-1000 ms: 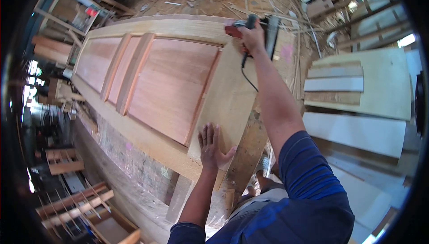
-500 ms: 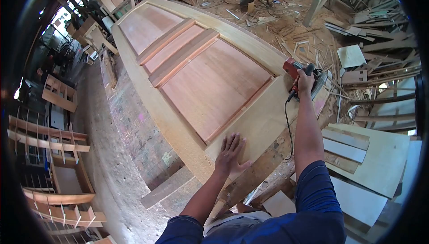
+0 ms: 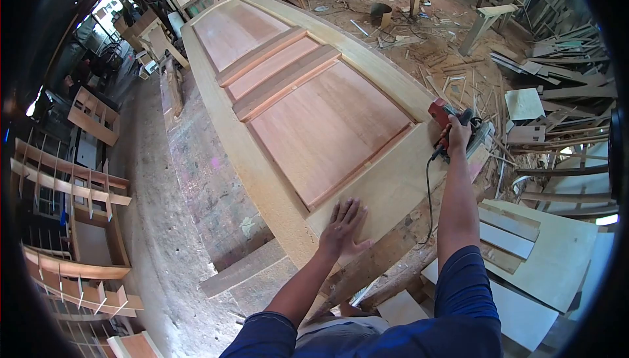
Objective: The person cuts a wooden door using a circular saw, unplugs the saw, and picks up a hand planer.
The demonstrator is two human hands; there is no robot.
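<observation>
Door: 1 | right fingers: wrapped round 1 power tool | left fingers: splayed, empty

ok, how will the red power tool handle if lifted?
The red power tool is probably heavy for its size, given its chunky motor-like housing. It's unlikely to roll, since its outline is irregular rather than round. The cord looks floppy, curving loosely, so it'd likely trail.

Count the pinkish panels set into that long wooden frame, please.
3: the near panel, closest to the left hand; the narrow panel, between the two crossbars; the far panel, at the far end of the frame. None appears hidden.
</observation>
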